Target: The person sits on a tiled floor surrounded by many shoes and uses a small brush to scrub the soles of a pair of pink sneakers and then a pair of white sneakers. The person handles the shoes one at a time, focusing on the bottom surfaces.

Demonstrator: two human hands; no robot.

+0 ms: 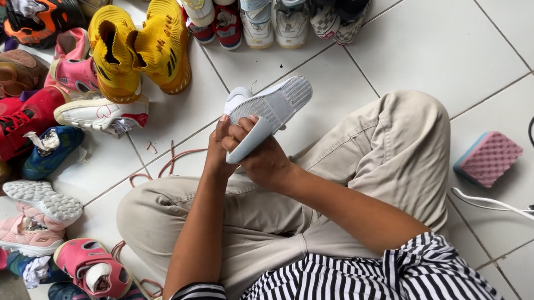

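White and sole-up, the small sneaker [269,109] sits above the person's knees over the tiled floor [453,44], pinched by the right hand [265,159] with the left hand [218,149] clasping its edge, so a loosened grip could drop it among the yellow shoes [138,48].

Seated cross-legged, knees spread wide to either side of the grips. Left forearm rising straight from below, wrist straight, left grip [218,147] with fingers upright and tips pressed forward. Right forearm slanting in from the lower right, wrist bent, right grip [260,156] curled closed just beside the left one, thumb on top, fingers wrapped beneath. Both grips touching, raised above the lap.
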